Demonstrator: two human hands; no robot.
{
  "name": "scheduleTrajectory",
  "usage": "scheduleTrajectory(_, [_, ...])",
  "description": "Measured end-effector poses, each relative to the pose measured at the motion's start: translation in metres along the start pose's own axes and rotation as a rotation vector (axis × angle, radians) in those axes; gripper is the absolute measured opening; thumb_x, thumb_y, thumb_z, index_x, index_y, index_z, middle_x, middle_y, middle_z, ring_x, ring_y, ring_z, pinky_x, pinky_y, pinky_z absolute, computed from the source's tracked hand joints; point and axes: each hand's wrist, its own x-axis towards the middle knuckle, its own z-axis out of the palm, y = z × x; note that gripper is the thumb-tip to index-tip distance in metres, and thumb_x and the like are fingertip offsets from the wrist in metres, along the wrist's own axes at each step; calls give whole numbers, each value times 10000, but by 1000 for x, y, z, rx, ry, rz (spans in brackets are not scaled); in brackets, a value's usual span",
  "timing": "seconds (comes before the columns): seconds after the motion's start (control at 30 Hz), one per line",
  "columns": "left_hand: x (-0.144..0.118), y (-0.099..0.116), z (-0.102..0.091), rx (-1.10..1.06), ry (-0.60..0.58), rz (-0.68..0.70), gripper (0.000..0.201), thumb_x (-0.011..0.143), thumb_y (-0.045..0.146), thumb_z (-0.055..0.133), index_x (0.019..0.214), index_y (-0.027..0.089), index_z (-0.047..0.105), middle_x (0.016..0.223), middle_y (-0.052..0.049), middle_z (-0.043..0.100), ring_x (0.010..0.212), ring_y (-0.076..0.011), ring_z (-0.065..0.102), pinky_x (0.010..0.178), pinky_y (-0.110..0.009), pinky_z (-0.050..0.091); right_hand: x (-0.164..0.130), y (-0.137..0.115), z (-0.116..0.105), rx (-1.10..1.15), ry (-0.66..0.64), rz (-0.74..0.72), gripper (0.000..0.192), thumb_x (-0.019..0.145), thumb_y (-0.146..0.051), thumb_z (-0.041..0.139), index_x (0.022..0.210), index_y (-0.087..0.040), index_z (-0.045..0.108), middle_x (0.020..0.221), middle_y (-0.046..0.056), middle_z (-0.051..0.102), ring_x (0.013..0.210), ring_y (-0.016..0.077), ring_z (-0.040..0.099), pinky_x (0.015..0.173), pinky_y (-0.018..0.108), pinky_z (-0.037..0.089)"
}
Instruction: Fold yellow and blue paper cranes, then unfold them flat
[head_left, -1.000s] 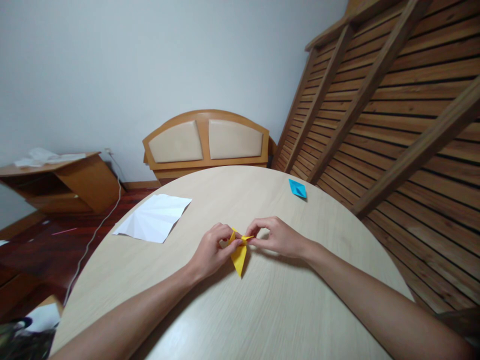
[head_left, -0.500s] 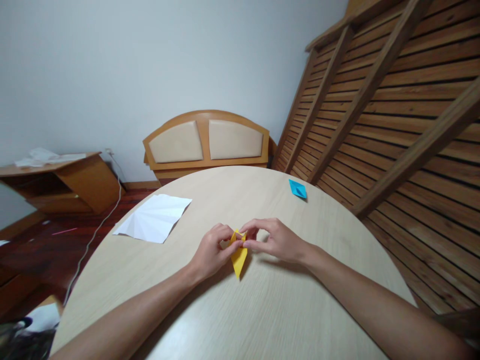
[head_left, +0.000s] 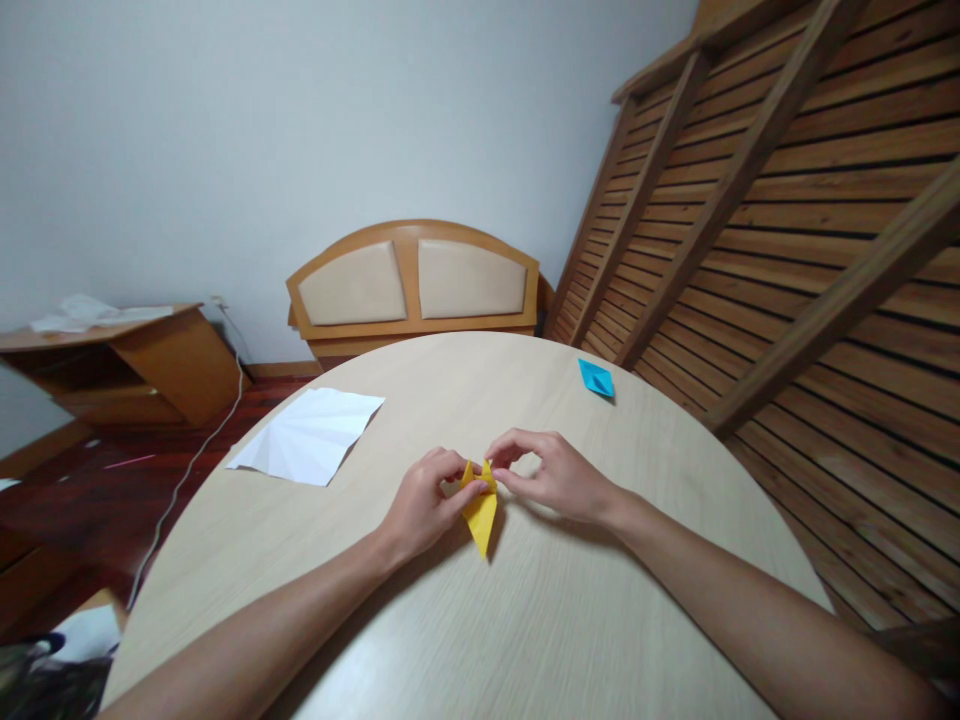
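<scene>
You work at a round, pale wood worktop (head_left: 540, 620), with a slatted wooden frame (head_left: 787, 230) leaning at its right and a padded headboard (head_left: 412, 285) against the wall behind it. A creased white sheet (head_left: 311, 435) lies flat on the worktop's far left part, well apart from your hands, and a small blue folded piece (head_left: 595, 377) sits near the far right edge. Your left hand (head_left: 424, 505) is closed on the yellow paper (head_left: 480, 510), thumb and fingers pinching its upper left part. Your right hand (head_left: 551, 475) pinches the top edge just beside it. The step looks like creasing a small flap at the top; the next move calls for a firm, even press along that fold. The paper is a narrow, folded shape, its long point aimed toward you, near the worktop's middle.
</scene>
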Motion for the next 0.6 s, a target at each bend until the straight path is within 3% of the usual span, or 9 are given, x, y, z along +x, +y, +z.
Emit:
scheduleTrajectory(0.13, [-1,1,0,40,20,36,272,920,335,630,704,178,582,702,-4,597,694,-158,531,639,-269,392,0,-2,1,-4,-1,1,240,856,-199,679,1096,-200,667,904,24,725,814,147,665,776,284,524])
scheduleTrajectory(0.3, [-2,1,1,114,43,132,287,937,321,611,695,175,560,683,-3,589,681,-154,532,627,-261,389,0,-7,3,-60,-19,6,43,863,-182,645,894,-188,674,852,9,708,782,136,650,743,262,500])
scheduleTrajectory(0.4, [-2,1,1,143,49,165,273,930,313,626,704,173,565,674,-2,588,671,-152,530,615,-257,386,0,-7,3,-57,-10,53,47,834,-145,631,837,-185,655,820,5,702,763,137,645,727,260,497])
scheduleTrajectory(0.6, [-3,3,1,176,63,225,231,927,273,631,725,171,581,670,-3,597,654,-148,520,602,-249,378,1,-7,2,40,-26,114,130,811,-156,659,938,-184,651,850,19,706,783,150,660,739,271,515])
